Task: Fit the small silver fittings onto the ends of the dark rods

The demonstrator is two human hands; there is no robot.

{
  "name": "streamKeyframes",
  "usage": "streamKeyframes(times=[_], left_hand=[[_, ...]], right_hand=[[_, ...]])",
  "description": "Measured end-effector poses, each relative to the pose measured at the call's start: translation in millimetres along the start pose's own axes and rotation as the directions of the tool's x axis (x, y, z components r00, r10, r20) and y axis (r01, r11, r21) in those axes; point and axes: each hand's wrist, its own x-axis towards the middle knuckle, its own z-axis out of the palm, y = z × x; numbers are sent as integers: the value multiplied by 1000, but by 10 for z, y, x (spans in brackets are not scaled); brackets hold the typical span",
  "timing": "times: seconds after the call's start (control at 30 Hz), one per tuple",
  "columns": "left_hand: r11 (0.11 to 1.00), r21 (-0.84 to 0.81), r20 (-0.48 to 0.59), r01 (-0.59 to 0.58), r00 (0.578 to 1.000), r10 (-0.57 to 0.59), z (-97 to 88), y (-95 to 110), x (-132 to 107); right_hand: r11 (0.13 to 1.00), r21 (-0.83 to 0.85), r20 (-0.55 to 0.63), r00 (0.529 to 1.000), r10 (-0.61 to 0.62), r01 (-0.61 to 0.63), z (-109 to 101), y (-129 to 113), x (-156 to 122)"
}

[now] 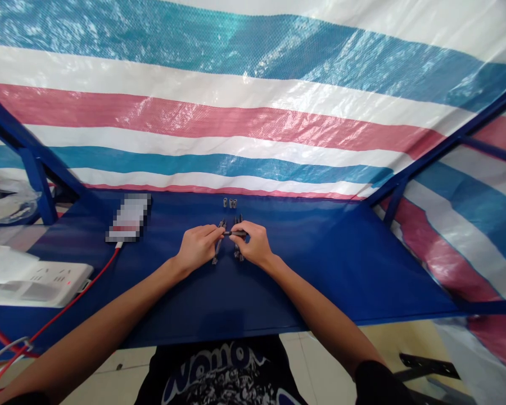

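We see a striped sheet along the far side of the blue counter, a power strip and a phone at its left. Our left hand and right hand face each other over small dark parts, fingers pinched closed on a rod (both hands have it). Farther back sit three grey cylinders.

One head-worn camera looks forward and down, fairly near both hands.

A black short-sleeved shirt bears pale-edged blue lettering.
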Motion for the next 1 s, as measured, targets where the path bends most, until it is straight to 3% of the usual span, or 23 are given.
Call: streamKeyframes(times=[0.17, 0.37, 0.57, 0.77, 1.0], left_hand=[[999, 7, -19, -44, 999, 44, -17, -42, 21], [1000, -9, -37, -9, 999, 8, -44, -64, 36], [998, 67, -14, 3, 1000, -2, -36, -75, 43], [996, 94, 135, -4, 991, -9, -21, -46, 28], [997, 81, 150, 1, 989, -13, 4, -50, 10]], right_hand=[[998, 53, 10, 999, 44, -45, 19, -7, 12], [989, 60, 20, 991, 131, -132, 14, 4, 36], [904, 248, 85, 937, 338, -348, -22, -9, 71], [943, 138, 24, 952, 304, -304, -42, 1, 82], [943, 157, 78, 955, 286, -295, -2, -7, 48]])
